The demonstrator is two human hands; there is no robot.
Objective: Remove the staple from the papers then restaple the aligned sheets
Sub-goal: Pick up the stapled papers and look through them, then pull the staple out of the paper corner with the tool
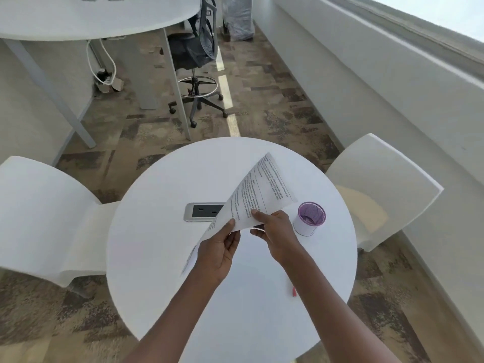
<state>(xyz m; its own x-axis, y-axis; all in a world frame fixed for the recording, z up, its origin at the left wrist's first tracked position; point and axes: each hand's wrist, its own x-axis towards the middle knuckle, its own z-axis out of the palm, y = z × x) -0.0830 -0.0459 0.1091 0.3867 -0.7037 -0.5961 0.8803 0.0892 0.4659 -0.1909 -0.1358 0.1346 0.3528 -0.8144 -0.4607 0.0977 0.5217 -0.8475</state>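
Observation:
Printed papers (255, 191) are lifted above the round white table (162, 252), tilted with one corner pointing away and up. My left hand (218, 251) grips their lower left edge, thumb on top. My right hand (273, 227) pinches the near edge beside it, thumb on the printed side. Some of the sheet hangs blurred below my left hand. No staple is visible on the sheets. A small red object (293, 291) lies on the table next to my right forearm; I cannot tell what it is.
A purple mesh cup (310, 218) stands on the table right of my hands. A silver power socket panel (203, 212) is set in the tabletop behind the papers. White chairs stand at left (44, 218) and right (379, 189). A desk and office chair sit farther back.

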